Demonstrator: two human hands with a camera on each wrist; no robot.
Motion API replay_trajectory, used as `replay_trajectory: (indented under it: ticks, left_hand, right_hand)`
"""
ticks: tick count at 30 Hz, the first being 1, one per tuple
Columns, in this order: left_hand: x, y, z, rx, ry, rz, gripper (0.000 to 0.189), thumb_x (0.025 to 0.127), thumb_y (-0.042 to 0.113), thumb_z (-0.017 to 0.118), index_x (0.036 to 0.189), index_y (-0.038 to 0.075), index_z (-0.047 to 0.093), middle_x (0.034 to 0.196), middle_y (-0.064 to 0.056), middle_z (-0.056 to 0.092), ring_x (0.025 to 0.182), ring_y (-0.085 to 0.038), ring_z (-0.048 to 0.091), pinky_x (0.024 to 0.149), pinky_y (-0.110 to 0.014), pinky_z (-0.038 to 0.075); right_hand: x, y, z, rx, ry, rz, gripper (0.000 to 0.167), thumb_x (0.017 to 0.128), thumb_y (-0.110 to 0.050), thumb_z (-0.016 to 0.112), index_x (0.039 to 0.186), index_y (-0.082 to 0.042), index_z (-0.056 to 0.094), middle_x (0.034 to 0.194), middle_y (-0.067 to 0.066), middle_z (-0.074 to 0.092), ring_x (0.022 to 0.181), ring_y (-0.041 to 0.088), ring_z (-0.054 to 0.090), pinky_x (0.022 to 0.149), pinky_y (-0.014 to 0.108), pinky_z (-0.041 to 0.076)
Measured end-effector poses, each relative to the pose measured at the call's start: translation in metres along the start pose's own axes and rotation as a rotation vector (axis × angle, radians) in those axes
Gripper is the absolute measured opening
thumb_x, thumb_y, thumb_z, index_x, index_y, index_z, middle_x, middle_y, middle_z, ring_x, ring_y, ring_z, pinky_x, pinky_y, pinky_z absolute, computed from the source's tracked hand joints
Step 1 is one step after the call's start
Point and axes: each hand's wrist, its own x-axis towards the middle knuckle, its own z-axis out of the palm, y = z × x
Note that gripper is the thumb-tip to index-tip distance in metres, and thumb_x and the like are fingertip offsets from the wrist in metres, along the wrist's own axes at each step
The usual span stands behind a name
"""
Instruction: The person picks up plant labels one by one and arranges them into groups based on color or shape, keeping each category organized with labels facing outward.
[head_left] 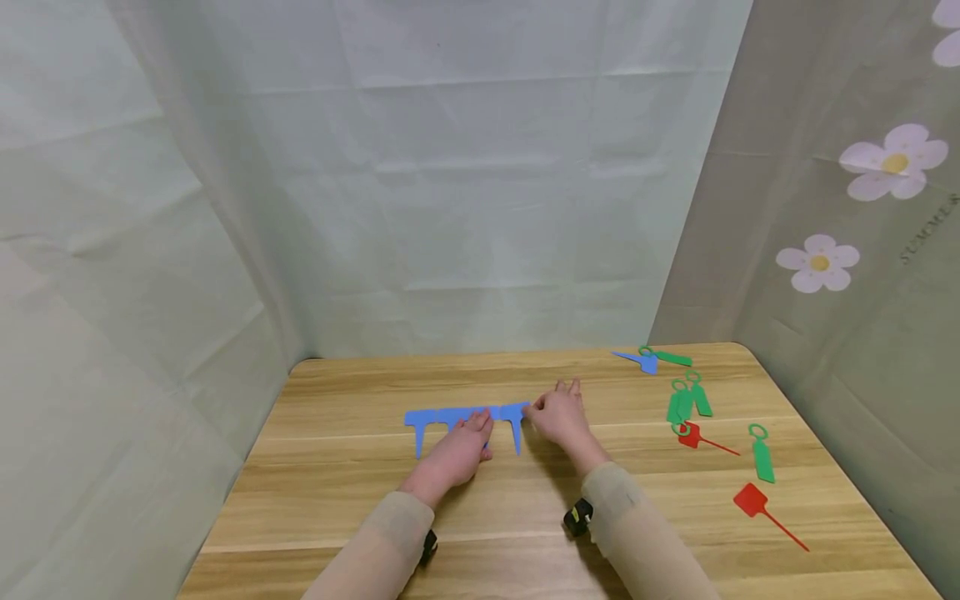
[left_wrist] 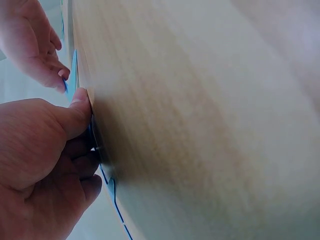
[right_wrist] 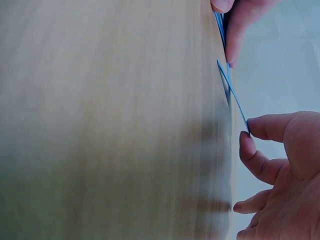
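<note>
Several blue T-shaped plant labels (head_left: 421, 417) lie side by side in a row at the middle of the table, stems toward the person. My left hand (head_left: 459, 450) rests on the middle of this row with its fingers extended, covering part of the labels. At the row's right end, my right hand (head_left: 561, 414) pinches the top corner of the rightmost blue plant label (head_left: 515, 423) between thumb and index finger. The right wrist view shows this label (right_wrist: 237, 98) tilted up from the wood on the pinched side, while the other fingers of the right hand (right_wrist: 292, 160) spread apart.
On the right lie several green ring-topped tags (head_left: 762, 460), some overlapping, and two red square-headed labels with long stems (head_left: 751, 500). Another blue label (head_left: 648, 364) touches a green tag near the table's (head_left: 360, 508) back edge. Cloth walls (head_left: 465, 208) surround the table's back and sides.
</note>
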Motion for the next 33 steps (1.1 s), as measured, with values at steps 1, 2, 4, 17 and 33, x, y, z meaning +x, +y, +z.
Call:
replay_trajectory:
  ticks: [1,2,4,17,33]
  left_hand:
    - [0.0001,0.0001,0.0000,-0.001,-0.002,-0.002,0.059,0.111,0.020,0.060,0.159,-0.010,0.041,0.170,-0.023,0.033,0.158,-0.039,0.031,0.128,-0.053,0.028]
    - [0.0001,0.0002,0.0000,-0.002,-0.002,-0.003,0.059,0.111,0.020,0.060,0.159,-0.010,0.041,0.170,-0.023,0.033,0.158,-0.039,0.031,0.128,-0.053,0.028]
    - [0.0003,0.0002,0.0000,-0.001,-0.002,-0.004,0.059,0.111,0.020,0.060,0.159,-0.010,0.042,0.170,-0.023,0.033,0.158,-0.039,0.031,0.128,-0.053,0.028]
    - [0.0017,-0.0014,0.0025,0.009,-0.005,-0.007,0.059,0.111,0.020,0.060,0.159,-0.009,0.042,0.170,-0.022,0.034,0.158,-0.038,0.032,0.128,-0.052,0.029]
    - [0.0039,-0.0048,0.0052,0.011,0.002,0.006,0.059,0.110,0.020,0.061,0.158,-0.010,0.042,0.170,-0.023,0.034,0.158,-0.038,0.032,0.128,-0.053,0.028]
  right_hand:
    - [0.0000,0.0000,0.0000,-0.002,0.000,-0.001,0.035,0.101,-0.034,0.072,0.074,-0.013,0.075,0.154,0.049,0.035,0.151,0.069,0.011,0.124,0.071,0.020]
    - [0.0000,0.0000,-0.0002,-0.003,-0.002,-0.001,0.035,0.101,-0.034,0.071,0.074,-0.013,0.075,0.154,0.050,0.035,0.151,0.070,0.011,0.124,0.071,0.020]
    - [-0.0002,-0.0001,-0.0003,-0.004,-0.005,0.003,0.036,0.101,-0.035,0.071,0.073,-0.013,0.074,0.154,0.050,0.035,0.152,0.069,0.010,0.124,0.071,0.020]
    - [-0.0001,-0.0015,0.0010,-0.036,-0.001,-0.002,0.035,0.099,-0.036,0.073,0.073,-0.013,0.072,0.153,0.049,0.037,0.151,0.070,0.013,0.124,0.071,0.021]
    - [-0.0016,-0.0022,0.0025,-0.049,-0.006,0.022,0.034,0.099,-0.038,0.071,0.075,-0.014,0.073,0.157,0.048,0.034,0.154,0.066,0.008,0.127,0.068,0.017]
